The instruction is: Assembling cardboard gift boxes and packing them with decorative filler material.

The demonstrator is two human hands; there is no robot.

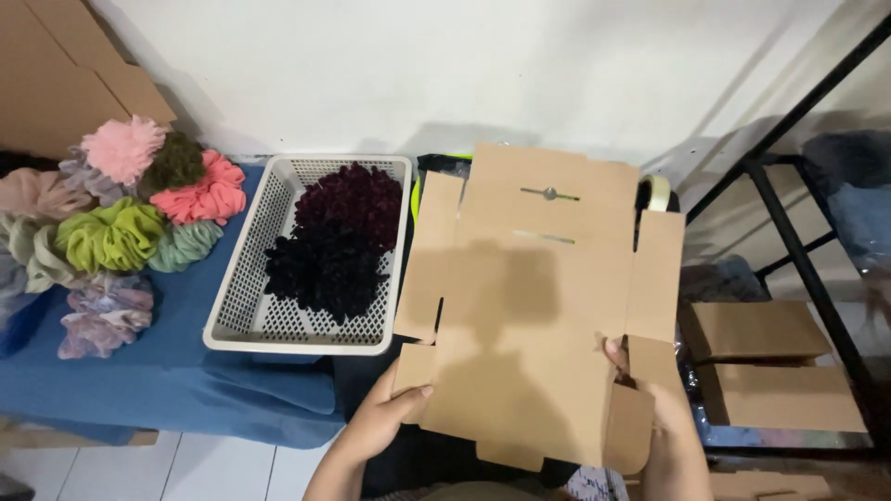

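I hold a flat, unfolded brown cardboard box blank (534,306) in front of me, tilted up toward the wall. My left hand (388,416) grips its lower left flap, thumb on top. My right hand (650,394) holds the lower right corner, where one side flap is bent upward. To the left of the blank stands a white perforated plastic basket (243,306) holding several dark maroon and black scrunchies (334,243).
Several pastel scrunchies (121,218) lie piled on a blue cloth (176,371) at the left. Flat cardboard (56,74) leans against the wall. A tape roll (657,191) peeks behind the blank. Folded boxes (766,366) sit by a black metal rack (789,232) at the right.
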